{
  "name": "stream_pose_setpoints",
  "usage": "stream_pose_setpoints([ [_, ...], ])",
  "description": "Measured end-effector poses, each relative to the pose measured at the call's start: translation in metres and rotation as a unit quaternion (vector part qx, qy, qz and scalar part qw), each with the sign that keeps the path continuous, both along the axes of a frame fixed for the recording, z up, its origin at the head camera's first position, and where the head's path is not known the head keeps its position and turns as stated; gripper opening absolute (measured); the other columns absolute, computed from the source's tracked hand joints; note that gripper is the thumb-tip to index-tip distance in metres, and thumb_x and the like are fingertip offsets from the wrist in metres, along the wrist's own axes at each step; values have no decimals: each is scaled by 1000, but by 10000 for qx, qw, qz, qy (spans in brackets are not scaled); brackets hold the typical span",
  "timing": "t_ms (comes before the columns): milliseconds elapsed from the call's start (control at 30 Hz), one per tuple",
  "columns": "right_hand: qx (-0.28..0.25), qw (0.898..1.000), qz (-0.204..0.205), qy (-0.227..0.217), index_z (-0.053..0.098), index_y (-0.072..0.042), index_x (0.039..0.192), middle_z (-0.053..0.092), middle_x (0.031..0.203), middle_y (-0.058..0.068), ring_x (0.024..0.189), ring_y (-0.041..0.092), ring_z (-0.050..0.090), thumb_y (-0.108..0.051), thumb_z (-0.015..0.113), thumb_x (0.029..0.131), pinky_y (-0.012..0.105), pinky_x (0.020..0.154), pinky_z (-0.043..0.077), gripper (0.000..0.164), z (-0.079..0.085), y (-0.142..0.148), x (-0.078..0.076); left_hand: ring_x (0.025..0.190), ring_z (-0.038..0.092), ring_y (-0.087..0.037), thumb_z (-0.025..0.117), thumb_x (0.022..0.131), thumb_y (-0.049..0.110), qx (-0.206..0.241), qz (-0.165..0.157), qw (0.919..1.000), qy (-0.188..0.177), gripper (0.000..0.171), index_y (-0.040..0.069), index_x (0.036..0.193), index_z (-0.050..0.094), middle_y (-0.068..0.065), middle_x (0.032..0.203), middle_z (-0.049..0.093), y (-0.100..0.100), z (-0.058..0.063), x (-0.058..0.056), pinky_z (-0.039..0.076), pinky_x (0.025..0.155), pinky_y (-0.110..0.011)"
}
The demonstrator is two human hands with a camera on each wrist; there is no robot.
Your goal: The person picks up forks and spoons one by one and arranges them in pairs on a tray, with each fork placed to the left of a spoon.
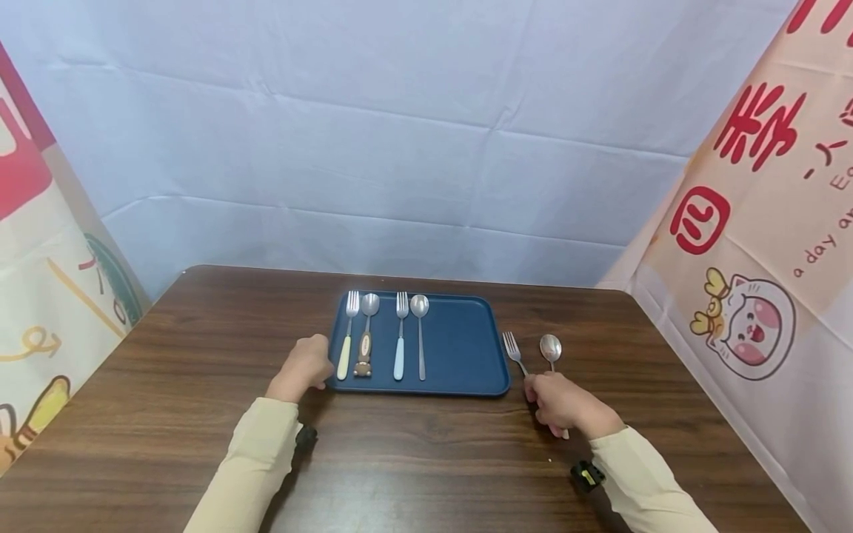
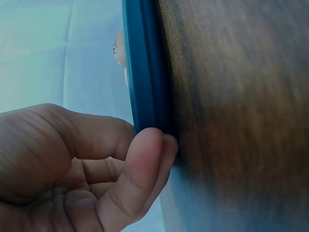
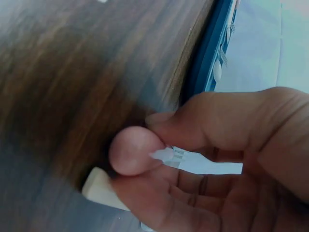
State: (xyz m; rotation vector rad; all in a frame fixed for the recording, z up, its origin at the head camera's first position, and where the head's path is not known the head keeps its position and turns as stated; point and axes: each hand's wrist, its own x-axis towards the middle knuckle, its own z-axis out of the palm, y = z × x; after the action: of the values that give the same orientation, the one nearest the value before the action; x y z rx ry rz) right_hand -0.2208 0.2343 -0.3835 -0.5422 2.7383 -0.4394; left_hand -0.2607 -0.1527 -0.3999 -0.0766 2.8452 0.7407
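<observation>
My left hand (image 1: 308,363) grips the near left corner of the blue tray (image 1: 460,348), thumb and finger pinching its rim in the left wrist view. My right hand (image 1: 563,403) reaches over a fork (image 1: 512,346) and a spoon (image 1: 550,348) on the table, right of the tray. In the right wrist view, its thumb and finger pinch a pink round handle end (image 3: 135,151), apparently the fork's. A cream handle end (image 3: 100,186), apparently the spoon's, lies beside that finger. The palm hides the middle of both handles in the head view.
On the tray lie a yellow-handled fork (image 1: 346,337), a spoon with a brown bear handle (image 1: 364,348), a blue-handled fork (image 1: 400,337) and a plain metal spoon (image 1: 420,337). The brown wooden table (image 1: 413,459) ends at a pale cloth (image 1: 400,185) behind; printed cloths hang both sides.
</observation>
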Motion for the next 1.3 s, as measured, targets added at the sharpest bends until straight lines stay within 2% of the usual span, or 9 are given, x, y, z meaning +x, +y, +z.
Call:
stream_pose_setpoints([
  [233,-116,9999,83,-1,48,-2,76,46,51,3,33,17,53,19,52,70,24,34,42,22,-1,2,0,51,57,-17,52,78,-8,13,-23,10000,6,24,-13,101,54,-20,81,55,0,-1,0,46,46,-26],
  [567,-288,9995,125,-64,48,-3,76,45,53,3,33,18,53,19,50,68,25,33,42,24,-3,5,-1,52,57,-18,52,78,-8,33,-58,9999,80,22,-14,98,54,-18,76,53,-1,-1,1,47,46,-25],
  [833,-495,9987,-70,-89,50,-1,79,47,52,2,34,15,53,16,51,68,25,34,42,21,-4,7,-2,52,57,-17,52,77,-8,57,-35,10000,52,21,-13,98,54,-18,77,54,-1,1,2,47,46,-25],
  [1133,-661,9976,-170,59,53,2,86,49,46,0,38,17,54,12,52,73,24,51,45,16,7,10,-7,50,57,-17,51,77,-8,55,-78,9999,98,20,-13,97,55,-18,75,53,-1,0,1,47,45,-25],
  [1300,-684,9973,-120,232,53,2,85,49,45,-2,39,15,53,11,52,75,25,51,44,14,14,10,-10,50,57,-17,51,77,-8,35,-68,9999,122,20,-13,96,55,-17,74,53,-1,-1,1,47,45,-25],
])
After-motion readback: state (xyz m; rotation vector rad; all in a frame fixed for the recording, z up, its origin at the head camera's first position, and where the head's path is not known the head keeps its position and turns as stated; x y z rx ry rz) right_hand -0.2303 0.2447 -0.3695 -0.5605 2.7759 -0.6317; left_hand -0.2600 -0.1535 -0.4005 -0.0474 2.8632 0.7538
